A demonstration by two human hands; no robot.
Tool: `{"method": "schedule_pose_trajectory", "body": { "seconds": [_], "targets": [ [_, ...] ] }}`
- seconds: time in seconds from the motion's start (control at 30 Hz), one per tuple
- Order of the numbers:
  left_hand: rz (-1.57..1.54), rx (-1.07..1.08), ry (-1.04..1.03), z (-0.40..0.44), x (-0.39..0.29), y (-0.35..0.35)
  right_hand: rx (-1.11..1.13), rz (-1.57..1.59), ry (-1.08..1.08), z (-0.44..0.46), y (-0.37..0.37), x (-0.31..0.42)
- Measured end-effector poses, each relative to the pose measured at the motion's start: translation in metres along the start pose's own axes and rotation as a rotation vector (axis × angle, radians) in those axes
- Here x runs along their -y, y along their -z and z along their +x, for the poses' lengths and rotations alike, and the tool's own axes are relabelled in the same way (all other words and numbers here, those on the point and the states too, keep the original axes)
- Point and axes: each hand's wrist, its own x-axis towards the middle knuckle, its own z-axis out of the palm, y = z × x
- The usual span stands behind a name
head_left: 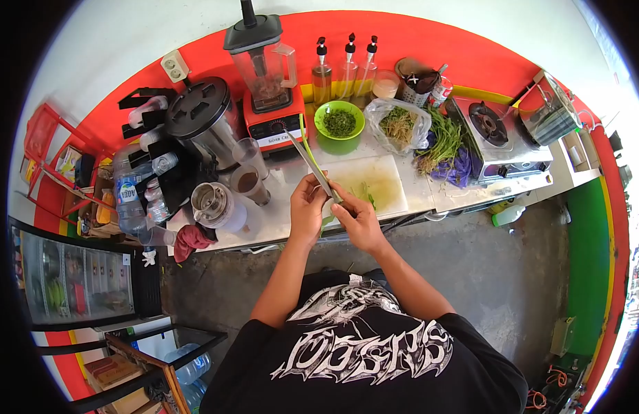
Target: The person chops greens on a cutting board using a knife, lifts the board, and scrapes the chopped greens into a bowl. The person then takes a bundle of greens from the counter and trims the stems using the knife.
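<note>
Knife [310, 161] grasped in both hands [308, 210] [361, 224], near cutting board [387, 181], green bowl [338, 145] beyond

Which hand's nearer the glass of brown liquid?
Left. The left hand is right of the glass of brown liquid; the right hand is farther right.

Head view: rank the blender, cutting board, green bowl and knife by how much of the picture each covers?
Largest to smallest:
1. Blender
2. Cutting board, partly hidden
3. Green bowl
4. Knife, long but thin
</note>
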Motion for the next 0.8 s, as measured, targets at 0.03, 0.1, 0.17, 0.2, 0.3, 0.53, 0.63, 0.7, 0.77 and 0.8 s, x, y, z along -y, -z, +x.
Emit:
{"method": "schedule_pose_trajectory", "body": {
  "seconds": [0.03, 0.1, 0.17, 0.2, 0.3, 0.53, 0.63, 0.7, 0.77, 0.8],
  "targets": [
    [-0.001, -0.001, 0.0, 0.0, 0.0, 0.0, -0.004, 0.0, 0.006, 0.0, 0.0, 0.0],
    [0.022, -0.01, -0.009, 0.0, 0.0, -0.001, -0.008, -0.01, 0.004, 0.0, 0.0, -0.001],
    [0.054, -0.011, -0.024, 0.0, 0.0, -0.001, -0.014, -0.022, 0.001, -0.001, -0.001, 0.0],
    [0.086, -0.011, -0.04, 0.001, 0.001, -0.002, -0.031, -0.043, 0.0, -0.001, -0.001, 0.002],
    [0.114, -0.017, -0.055, 0.003, 0.004, -0.002, -0.064, -0.125, 0.014, -0.001, 0.001, 0.002],
    [0.173, -0.044, -0.033, 0.007, 0.017, -0.001, -0.107, -0.275, 0.037, 0.001, 0.006, -0.009],
    [0.199, -0.042, -0.028, 0.01, 0.023, 0.001, -0.139, -0.269, 0.048, 0.002, 0.007, -0.014],
    [0.175, -0.025, 0.014, 0.011, 0.025, 0.003, -0.145, -0.257, 0.062, 0.004, 0.011, -0.027],
    [0.207, -0.045, 0.019, 0.012, 0.024, 0.007, -0.146, -0.244, 0.075, 0.004, 0.02, -0.04],
    [0.239, -0.059, 0.024, 0.012, 0.023, 0.01, -0.186, -0.158, 0.027, 0.005, 0.025, -0.043]
  ]
}}
